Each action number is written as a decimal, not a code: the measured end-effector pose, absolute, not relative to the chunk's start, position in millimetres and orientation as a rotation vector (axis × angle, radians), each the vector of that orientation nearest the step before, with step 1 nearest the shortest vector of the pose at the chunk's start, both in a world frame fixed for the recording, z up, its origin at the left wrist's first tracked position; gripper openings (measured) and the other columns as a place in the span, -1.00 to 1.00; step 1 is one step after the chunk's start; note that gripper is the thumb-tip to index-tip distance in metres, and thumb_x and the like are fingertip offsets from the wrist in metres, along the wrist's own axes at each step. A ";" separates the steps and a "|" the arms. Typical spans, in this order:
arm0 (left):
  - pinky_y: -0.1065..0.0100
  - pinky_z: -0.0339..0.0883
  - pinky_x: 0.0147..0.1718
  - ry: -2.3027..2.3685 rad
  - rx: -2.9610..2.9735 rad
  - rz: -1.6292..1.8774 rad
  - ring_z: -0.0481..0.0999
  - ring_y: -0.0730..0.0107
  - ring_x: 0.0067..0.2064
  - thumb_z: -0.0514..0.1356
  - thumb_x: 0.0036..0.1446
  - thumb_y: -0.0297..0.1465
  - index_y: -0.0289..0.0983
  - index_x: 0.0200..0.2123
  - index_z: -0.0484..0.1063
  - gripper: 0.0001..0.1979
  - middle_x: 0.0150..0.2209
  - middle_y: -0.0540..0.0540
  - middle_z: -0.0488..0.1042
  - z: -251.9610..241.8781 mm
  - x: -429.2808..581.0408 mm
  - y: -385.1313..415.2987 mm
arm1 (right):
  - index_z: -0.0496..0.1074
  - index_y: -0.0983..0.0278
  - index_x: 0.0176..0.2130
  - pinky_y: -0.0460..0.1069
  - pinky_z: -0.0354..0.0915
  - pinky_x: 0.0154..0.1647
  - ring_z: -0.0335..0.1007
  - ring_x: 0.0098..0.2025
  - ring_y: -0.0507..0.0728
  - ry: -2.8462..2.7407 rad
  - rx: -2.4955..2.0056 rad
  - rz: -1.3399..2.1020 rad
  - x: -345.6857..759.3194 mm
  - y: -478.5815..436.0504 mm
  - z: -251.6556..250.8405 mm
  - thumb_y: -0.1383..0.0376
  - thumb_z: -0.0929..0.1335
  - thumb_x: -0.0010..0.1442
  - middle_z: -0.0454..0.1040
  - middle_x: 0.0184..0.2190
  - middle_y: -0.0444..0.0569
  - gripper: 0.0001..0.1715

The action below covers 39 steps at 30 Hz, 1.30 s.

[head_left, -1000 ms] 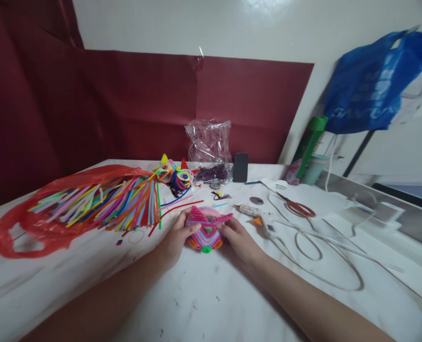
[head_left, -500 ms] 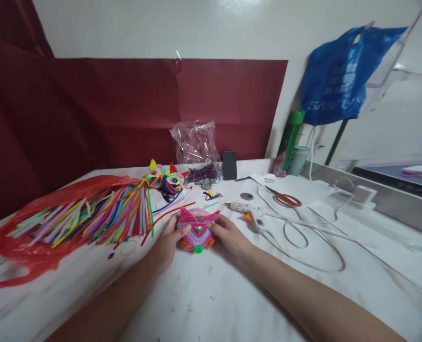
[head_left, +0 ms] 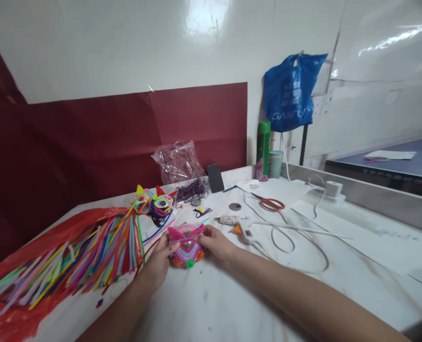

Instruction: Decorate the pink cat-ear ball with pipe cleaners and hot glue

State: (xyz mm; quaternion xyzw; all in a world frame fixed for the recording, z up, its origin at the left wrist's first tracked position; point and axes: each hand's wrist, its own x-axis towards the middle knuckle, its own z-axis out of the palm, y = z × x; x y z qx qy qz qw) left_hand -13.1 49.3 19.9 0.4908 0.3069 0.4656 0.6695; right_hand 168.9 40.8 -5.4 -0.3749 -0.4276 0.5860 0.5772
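Observation:
A pink animal head made of pipe cleaners (head_left: pixel 186 254), with pointed ears and a round green nose, is between my two hands low over the table. My left hand (head_left: pixel 160 260) grips its left side, thumb on the front near the ear. Around the right side close the fingers of my right hand (head_left: pixel 215 243). A pink strip runs across the front below the ears. Two finished-looking colourful heads (head_left: pixel 163 205) with big eyes sit farther back on the left. Right of my hands lies a glue gun (head_left: pixel 230 220) with a white switch box (head_left: pixel 248 234) on its cord.
Loose pipe cleaners (head_left: pixel 100 254) spread over a red plastic bag (head_left: pixel 13 325) at left. Orange-handled scissors (head_left: pixel 272 204) and looping cable lie right. A dark phone (head_left: pixel 215 178), a clear plastic bag (head_left: pixel 178 164), a green spray can (head_left: pixel 263 152) and a cup (head_left: pixel 275 164) stand behind.
The camera view has turned, so the scene sits lower and farther left. Both hands still hold the pink head, in much the same grip.

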 end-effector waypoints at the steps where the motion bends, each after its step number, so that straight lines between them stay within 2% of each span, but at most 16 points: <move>1: 0.11 0.23 0.15 0.692 1.099 1.051 0.43 0.05 0.17 0.39 -0.08 -0.38 -0.16 0.15 0.33 -0.33 0.09 -0.15 0.52 19.9 -12.2 49.1 | 0.37 0.26 -0.26 -0.02 0.32 -0.37 0.46 -0.40 0.08 -0.986 -0.884 1.375 169.0 40.7 -6.6 0.16 0.54 -0.13 0.51 -0.37 -0.12 -0.53; 11: 0.08 0.27 0.12 0.702 1.078 1.067 0.46 -0.03 0.14 0.38 -0.06 -0.33 -0.14 0.21 0.28 -0.27 0.08 -0.17 0.52 17.8 -9.0 45.3 | 0.39 0.24 -0.25 0.00 0.33 -0.30 0.45 -0.33 0.11 -0.942 -0.887 1.368 170.0 37.9 -7.7 0.19 0.58 -0.18 0.49 -0.32 -0.12 -0.49; 15: 0.07 0.27 0.12 0.653 1.088 1.083 0.46 -0.03 0.13 0.37 -0.03 -0.35 -0.16 0.20 0.30 -0.32 0.08 -0.19 0.52 16.5 -7.9 41.6 | 0.41 0.22 -0.19 0.10 0.36 -0.12 0.47 -0.26 0.15 -0.980 -0.819 1.416 174.9 36.6 -12.2 0.08 0.60 -0.17 0.52 -0.27 -0.09 -0.40; 18: 0.06 0.26 0.13 0.637 1.090 1.089 0.44 -0.03 0.15 0.37 -0.03 -0.37 -0.16 0.18 0.31 -0.33 0.10 -0.19 0.51 16.7 -8.7 40.0 | 0.44 0.21 -0.14 0.16 0.30 0.07 0.46 -0.12 0.19 -1.064 -0.727 1.426 179.5 35.7 -15.4 -0.03 0.58 -0.15 0.54 -0.16 -0.03 -0.35; 24: 0.07 0.26 0.13 0.630 1.093 1.095 0.42 0.00 0.18 0.37 -0.02 -0.37 -0.14 0.19 0.28 -0.32 0.12 -0.17 0.48 16.9 -9.6 37.3 | 0.43 0.16 0.00 0.21 0.25 0.14 0.40 0.02 0.27 -1.207 -0.743 1.392 181.1 32.7 -13.3 0.07 0.64 -0.24 0.49 0.01 0.01 -0.18; 29: 0.10 0.23 0.17 0.732 1.138 1.155 0.40 0.02 0.19 0.40 -0.03 -0.33 -0.14 0.23 0.22 -0.24 0.15 -0.17 0.45 8.4 -7.5 34.5 | 0.45 0.18 -0.05 0.20 0.26 0.14 0.41 0.03 0.26 -1.118 -0.671 1.447 177.2 28.9 -9.9 0.03 0.58 -0.10 0.51 -0.03 0.00 -0.35; 32: 0.09 0.20 0.18 0.772 1.165 1.174 0.40 -0.01 0.19 0.40 -0.03 -0.28 -0.17 0.25 0.21 -0.22 0.16 -0.20 0.44 2.1 -8.1 33.8 | 0.45 0.20 -0.08 0.18 0.27 0.13 0.43 0.01 0.25 -1.084 -0.694 1.437 175.9 25.8 -8.0 0.07 0.58 -0.08 0.54 -0.09 -0.01 -0.40; 39: 0.14 0.16 0.22 0.693 1.204 1.171 0.31 0.03 0.27 0.26 0.12 -0.24 -0.15 0.24 0.25 -0.39 0.24 -0.16 0.37 -7.4 -11.6 36.6 | 0.44 0.20 -0.10 0.15 0.29 0.09 0.45 -0.04 0.23 -1.079 -0.744 1.441 177.7 21.1 -3.1 0.09 0.58 -0.10 0.55 -0.11 0.00 -0.40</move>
